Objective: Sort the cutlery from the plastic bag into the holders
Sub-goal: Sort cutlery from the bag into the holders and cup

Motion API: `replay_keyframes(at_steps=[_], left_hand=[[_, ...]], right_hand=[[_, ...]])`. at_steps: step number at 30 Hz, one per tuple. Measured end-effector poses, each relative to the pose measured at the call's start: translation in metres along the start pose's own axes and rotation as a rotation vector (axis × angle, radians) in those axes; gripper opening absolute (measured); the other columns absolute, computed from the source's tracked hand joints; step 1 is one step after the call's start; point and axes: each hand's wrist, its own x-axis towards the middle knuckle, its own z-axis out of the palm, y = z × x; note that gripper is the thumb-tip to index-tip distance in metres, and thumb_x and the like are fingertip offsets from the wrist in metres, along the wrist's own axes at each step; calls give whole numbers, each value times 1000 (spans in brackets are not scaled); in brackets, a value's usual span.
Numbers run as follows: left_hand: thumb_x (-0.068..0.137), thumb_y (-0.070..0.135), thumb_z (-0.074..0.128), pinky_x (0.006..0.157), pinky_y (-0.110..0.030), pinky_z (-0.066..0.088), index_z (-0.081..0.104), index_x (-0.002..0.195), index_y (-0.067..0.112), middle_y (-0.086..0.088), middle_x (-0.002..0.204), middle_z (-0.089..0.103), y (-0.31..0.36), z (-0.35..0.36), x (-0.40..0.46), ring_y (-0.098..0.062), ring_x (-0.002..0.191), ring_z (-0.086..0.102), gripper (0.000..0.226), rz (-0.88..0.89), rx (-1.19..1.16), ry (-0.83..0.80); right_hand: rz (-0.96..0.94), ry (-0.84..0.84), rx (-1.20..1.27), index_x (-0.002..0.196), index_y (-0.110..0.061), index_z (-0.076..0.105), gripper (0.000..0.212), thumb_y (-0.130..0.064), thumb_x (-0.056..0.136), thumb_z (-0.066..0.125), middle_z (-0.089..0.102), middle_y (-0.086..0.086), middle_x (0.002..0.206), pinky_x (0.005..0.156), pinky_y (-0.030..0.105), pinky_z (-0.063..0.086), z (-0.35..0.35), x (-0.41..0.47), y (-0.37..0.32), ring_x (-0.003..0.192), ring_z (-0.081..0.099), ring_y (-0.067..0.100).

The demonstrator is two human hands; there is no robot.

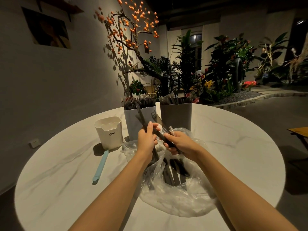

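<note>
Head view: a round white table (pixel 225 147) carries a clear plastic bag (pixel 180 202) near the front, with dark cutlery (pixel 173 172) still lying inside it. Both hands are raised over the far end of the bag. The left hand (pixel 146 140) has its fingers curled round a dark knife (pixel 140 116) whose blade points up and away. The right hand (pixel 179 144) grips a bundle of dark handles, from which a fork (pixel 154 115) sticks up toward the far left; how many pieces are in this bundle cannot be told.

Just beyond the hands stand two tall holders side by side: a white holder (pixel 133 122) on the left and a grey holder (pixel 176 114) on the right, both crowded with dark cutlery. Further left stands a shorter cream holder (pixel 109 134). A light blue clip (pixel 100 165) lies flat on the table just in front of the cream holder, left of the bag.
</note>
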Motion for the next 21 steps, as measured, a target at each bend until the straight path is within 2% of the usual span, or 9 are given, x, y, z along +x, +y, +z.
replay_keyframes(at_steps=[2, 4, 5, 7, 9, 11, 15, 18, 21], left_hand=[[105, 30, 35, 50, -16, 35, 60, 78, 13, -1, 75, 58, -1, 1, -1, -7, 56, 40, 40, 31, 11, 38], [105, 32, 32, 72, -24, 41, 60, 75, 16, 0, 80, 62, 1, 0, -1, -8, 71, 50, 45, 55, -6, 102], [106, 33, 30, 85, -28, 39, 59, 75, 19, 1, 84, 65, 3, -1, -1, -9, 81, 54, 44, 62, -26, 139], [106, 33, 30, 95, -29, 36, 54, 79, 21, 1, 83, 68, 7, -4, 1, -11, 90, 61, 38, 98, -100, 198], [105, 32, 31, 85, -24, 46, 51, 81, 18, 1, 70, 63, 9, -7, 3, -11, 74, 66, 34, 148, -189, 243], [105, 32, 33, 68, -21, 54, 48, 80, 17, 0, 61, 52, 10, -9, 5, -9, 56, 60, 32, 189, -264, 276], [104, 31, 35, 52, -18, 47, 46, 78, 16, 1, 60, 41, 5, -11, 9, -4, 46, 42, 33, 252, -233, 273], [104, 31, 37, 45, -16, 36, 47, 79, 14, 4, 57, 39, -2, -10, 10, -3, 44, 36, 32, 221, -158, 130], [103, 32, 38, 47, -20, 35, 51, 78, 12, 4, 56, 40, -15, -9, 10, -5, 43, 37, 34, 167, 15, -70]], right_hand=[[-13, 23, 11, 95, -4, 52, 27, -26, 103, 39, 62, 2, 66, 48, 15, 44, 1, 0, 0, 47, 49, 7], [-28, 51, 27, 97, -2, 54, 27, -24, 103, 40, 65, 7, 72, 51, 17, 49, 1, 0, 0, 50, 55, 9], [-32, 71, 28, 96, -2, 55, 27, -23, 103, 41, 66, 10, 75, 53, 18, 51, 1, -1, 0, 52, 59, 10], [-43, 134, 13, 94, -2, 55, 25, -21, 102, 43, 67, 14, 77, 54, 20, 54, 2, 0, 1, 55, 64, 13], [-67, 224, -14, 95, -2, 52, 21, -19, 102, 42, 66, 13, 73, 52, 21, 55, 3, 1, 2, 53, 64, 14], [-94, 297, -63, 98, -5, 50, 18, -18, 103, 39, 65, 11, 72, 50, 21, 54, 4, 2, 3, 49, 60, 13], [-140, 354, -208, 102, -2, 52, 21, -18, 103, 39, 62, 8, 69, 44, 14, 45, 4, 3, 6, 43, 53, 7], [-183, 343, -229, 98, 0, 55, 22, -17, 103, 41, 57, 7, 63, 42, 12, 39, 6, 6, 6, 40, 50, 1], [-222, 376, -245, 86, -14, 54, 19, -19, 101, 46, 55, 2, 61, 45, 11, 40, 7, 8, 7, 43, 51, 1]])
